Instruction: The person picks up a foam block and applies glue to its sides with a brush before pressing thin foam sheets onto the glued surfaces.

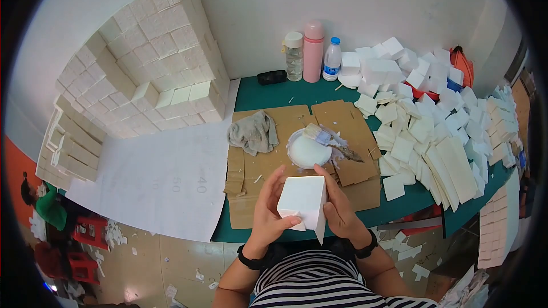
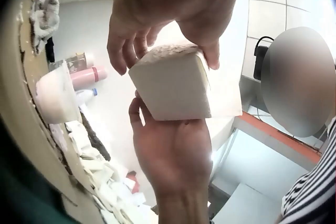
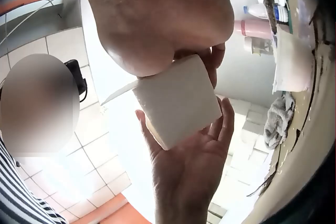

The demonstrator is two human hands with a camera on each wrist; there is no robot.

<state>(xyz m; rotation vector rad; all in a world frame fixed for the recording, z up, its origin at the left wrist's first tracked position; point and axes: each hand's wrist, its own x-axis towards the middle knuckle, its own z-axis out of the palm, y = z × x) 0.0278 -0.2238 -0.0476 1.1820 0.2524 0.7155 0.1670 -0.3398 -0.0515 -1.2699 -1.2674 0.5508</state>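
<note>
A white block [image 1: 301,194] is held up between both hands in front of the torso. My left hand [image 1: 268,208] grips its left side, the thumb across the near face and the fingers along the far side. Flat against the opposite side, my right hand [image 1: 342,211] presses with its palm and nearly straight fingers. A thin white flap [image 1: 321,227] sticks out below the block beside the right palm. In the left wrist view, the block [image 2: 170,85] shows a rough, crumpled face under the left fingers. Beyond the hands stands a bowl [image 1: 292,157] of white paste with a brush [image 1: 317,133] across its rim.
Cardboard [image 1: 274,177] covers part of the green table, with a grey rag [image 1: 254,132] on it. Bottles, including a pink flask [image 1: 313,51], stand by the wall. White pieces [image 1: 408,131] pile up at right. Stacked white blocks [image 1: 154,45] rise at left behind a printed sheet [image 1: 154,188].
</note>
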